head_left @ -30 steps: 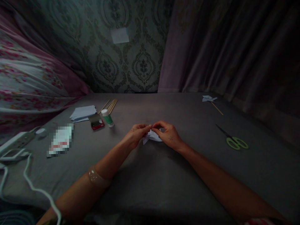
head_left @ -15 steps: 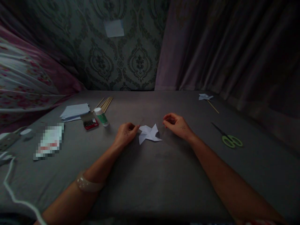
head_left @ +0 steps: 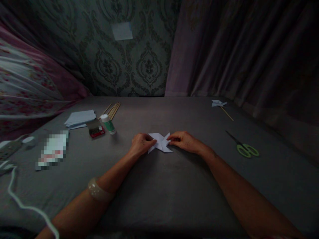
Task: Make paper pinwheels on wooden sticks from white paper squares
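Note:
A white folded paper pinwheel (head_left: 162, 144) with pointed blades lies on the grey cloth in front of me. My left hand (head_left: 143, 143) pinches its left side, thumb reaching toward the middle of the paper. From the right, my right hand (head_left: 183, 141) has its fingertips closed on the right-hand blade. The undersides of the fingers are hidden, as is the paper beneath them. Further off at the back right lies another pinwheel (head_left: 218, 103), fixed to a thin wooden stick (head_left: 227, 114).
Green-handled scissors (head_left: 243, 147) lie to the right. At the left are a glue bottle (head_left: 108, 124), a small red box (head_left: 96, 131), wooden sticks (head_left: 114, 111), a stack of paper (head_left: 80, 118), a blurred packet (head_left: 53, 149) and a power strip (head_left: 10, 150) with a white cable (head_left: 27, 207).
Both hands have moved inward onto the pinwheel. My right hand came left from beside it and now grips a blade; my left thumb has slid further over the paper.

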A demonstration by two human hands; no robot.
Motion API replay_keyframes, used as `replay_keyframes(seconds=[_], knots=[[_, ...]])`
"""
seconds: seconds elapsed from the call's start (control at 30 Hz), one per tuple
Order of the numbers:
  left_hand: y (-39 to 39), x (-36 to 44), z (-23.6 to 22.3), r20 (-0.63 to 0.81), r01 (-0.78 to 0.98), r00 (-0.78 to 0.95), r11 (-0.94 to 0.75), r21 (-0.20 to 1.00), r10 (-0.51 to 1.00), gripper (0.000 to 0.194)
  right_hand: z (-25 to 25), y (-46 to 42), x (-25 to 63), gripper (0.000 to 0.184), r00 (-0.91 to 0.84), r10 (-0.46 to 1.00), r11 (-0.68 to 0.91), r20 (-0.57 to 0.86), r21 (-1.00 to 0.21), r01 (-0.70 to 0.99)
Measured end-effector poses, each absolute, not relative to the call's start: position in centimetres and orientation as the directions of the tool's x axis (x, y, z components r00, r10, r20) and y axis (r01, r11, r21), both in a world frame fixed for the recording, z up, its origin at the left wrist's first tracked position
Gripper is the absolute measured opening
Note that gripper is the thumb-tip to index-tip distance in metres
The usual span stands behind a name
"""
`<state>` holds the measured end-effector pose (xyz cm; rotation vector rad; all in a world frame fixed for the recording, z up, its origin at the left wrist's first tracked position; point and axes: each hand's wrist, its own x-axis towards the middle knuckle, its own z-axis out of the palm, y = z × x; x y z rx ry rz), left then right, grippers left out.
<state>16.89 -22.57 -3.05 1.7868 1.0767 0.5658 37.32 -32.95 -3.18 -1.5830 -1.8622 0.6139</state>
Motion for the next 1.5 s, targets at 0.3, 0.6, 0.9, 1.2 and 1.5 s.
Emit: replay_keyframes(seconds=[0.3,0.6,0.9,1.2,1.5], knots=[[-24.4,17.1,-1.8,-0.134,0.183,0.381,0.068,0.981,0.915,0.026,-1.1,-33.5,35.8,0.016,-0.096,0.962,0.243,0.258,-0.635,0.734],[-25.6,16.6,-0.8,-0.27,-0.058,0.504,0.344,0.937,0.82,0.028,2.0,-34.2,34.5,0.018,-0.092,0.955,0.207,0.282,-0.412,0.887],[-26.2,16.4,-0.3,-0.349,-0.038,0.574,0.45,0.892,0.741,0.017,5.3,-34.4,32.4,0.02,-0.053,0.991,0.07,0.121,-0.141,0.988],[-26.3,16.2,-0.3,-0.329,-0.017,0.585,0.417,0.909,0.741,0.016,5.7,-34.1,31.9,0.019,-0.034,0.996,0.039,0.088,-0.06,0.997],[-26.2,16.3,-0.8,-0.27,-0.014,0.589,0.344,0.939,0.761,0.02,5.5,-34.0,31.7,0.019,0.008,0.996,-0.004,0.089,-0.052,0.999]])
